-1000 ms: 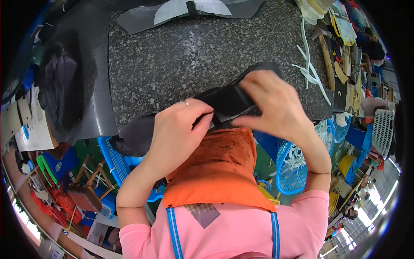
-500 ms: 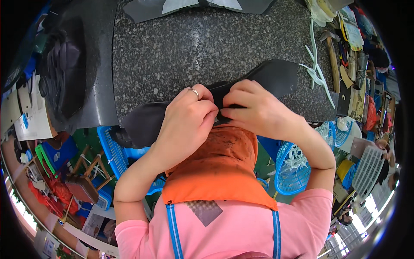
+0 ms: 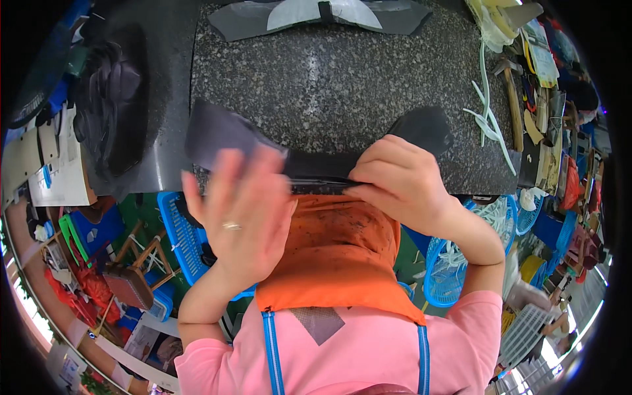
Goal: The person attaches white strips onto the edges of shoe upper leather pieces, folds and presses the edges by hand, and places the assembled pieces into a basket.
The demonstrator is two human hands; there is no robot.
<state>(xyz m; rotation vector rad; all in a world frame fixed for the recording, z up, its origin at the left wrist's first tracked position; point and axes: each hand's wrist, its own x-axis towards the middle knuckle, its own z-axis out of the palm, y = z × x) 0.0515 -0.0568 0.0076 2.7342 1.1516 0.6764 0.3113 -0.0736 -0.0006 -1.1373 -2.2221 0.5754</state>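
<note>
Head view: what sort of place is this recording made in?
Probably a small shoe or leather-goods workshop: a granite work slab, cut dark material pieces, a hammer among hand tools, and blue plastic baskets below.

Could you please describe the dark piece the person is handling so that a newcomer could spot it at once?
Start at the speckled granite slab and go to its near edge, above the orange apron. The long dark curved piece lies there, pressed by the right hand, with the left hand blurred over it. Unlike the grey and white cutout at the far edge, it is all dark.
</note>
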